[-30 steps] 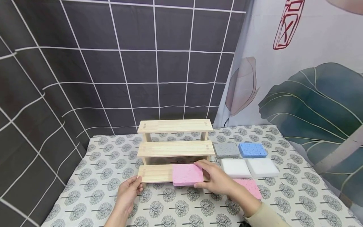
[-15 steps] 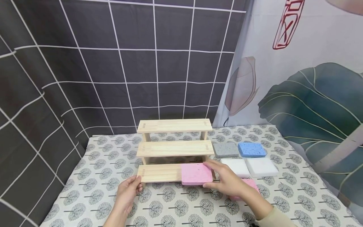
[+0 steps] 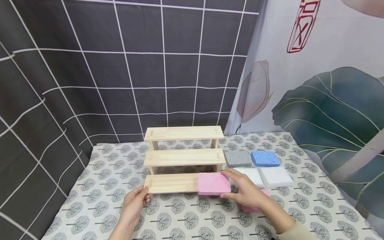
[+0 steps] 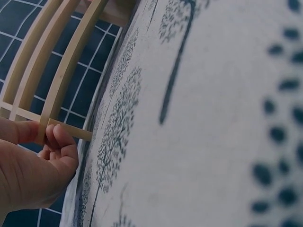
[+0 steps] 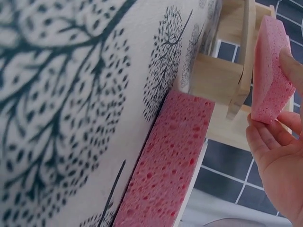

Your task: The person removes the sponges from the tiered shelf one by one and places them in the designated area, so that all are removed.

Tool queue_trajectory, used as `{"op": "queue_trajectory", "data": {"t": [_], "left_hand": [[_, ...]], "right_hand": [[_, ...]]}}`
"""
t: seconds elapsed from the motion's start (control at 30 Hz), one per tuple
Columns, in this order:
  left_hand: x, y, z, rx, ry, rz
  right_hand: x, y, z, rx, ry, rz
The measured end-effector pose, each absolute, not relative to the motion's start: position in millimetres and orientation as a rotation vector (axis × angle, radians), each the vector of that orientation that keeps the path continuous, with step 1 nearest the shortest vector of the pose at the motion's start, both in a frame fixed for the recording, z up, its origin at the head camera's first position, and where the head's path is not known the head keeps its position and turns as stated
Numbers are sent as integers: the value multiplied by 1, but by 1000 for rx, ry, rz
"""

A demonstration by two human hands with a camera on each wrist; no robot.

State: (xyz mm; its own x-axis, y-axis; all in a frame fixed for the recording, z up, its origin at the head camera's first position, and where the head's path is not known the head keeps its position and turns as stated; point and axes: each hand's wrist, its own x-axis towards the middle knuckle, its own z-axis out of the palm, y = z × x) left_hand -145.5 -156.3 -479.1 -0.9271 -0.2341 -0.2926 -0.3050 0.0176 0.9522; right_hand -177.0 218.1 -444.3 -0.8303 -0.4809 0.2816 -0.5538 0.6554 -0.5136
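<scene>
A three-tier wooden shelf (image 3: 184, 156) stands on the patterned cloth. My left hand (image 3: 133, 204) pinches the left end of its lowest board (image 3: 171, 183), thumb on top and fingers below, as the left wrist view also shows. At the right end of that board lies a pink sponge (image 3: 213, 183), slightly over the front edge. My right hand (image 3: 244, 188) grips this sponge by its right side; in the right wrist view the thumb and fingers hold the sponge (image 5: 272, 71) at its edges. A second pink sponge (image 5: 165, 156) lies on the cloth, partly hidden under the right forearm in the head view.
Right of the shelf lie a grey sponge (image 3: 238, 158), a blue sponge (image 3: 265, 158) and two white sponges, one (image 3: 275, 177) fully visible and the other (image 3: 251, 175) partly behind the right hand. A dark grid curtain (image 3: 144, 73) hangs behind.
The right hand has slid the pink sponge rightward along the lowest board, from past its middle to its right end. The left hand keeps its hold on the board's left end.
</scene>
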Motion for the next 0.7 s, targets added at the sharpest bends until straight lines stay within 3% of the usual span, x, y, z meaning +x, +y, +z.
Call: {"op": "queue_trajectory", "data": {"t": [0.7], "left_hand": [[-145, -157, -479, -593, 2193, 2093]], "right_hand": [[-168, 239, -448, 823, -2777, 1236]]}}
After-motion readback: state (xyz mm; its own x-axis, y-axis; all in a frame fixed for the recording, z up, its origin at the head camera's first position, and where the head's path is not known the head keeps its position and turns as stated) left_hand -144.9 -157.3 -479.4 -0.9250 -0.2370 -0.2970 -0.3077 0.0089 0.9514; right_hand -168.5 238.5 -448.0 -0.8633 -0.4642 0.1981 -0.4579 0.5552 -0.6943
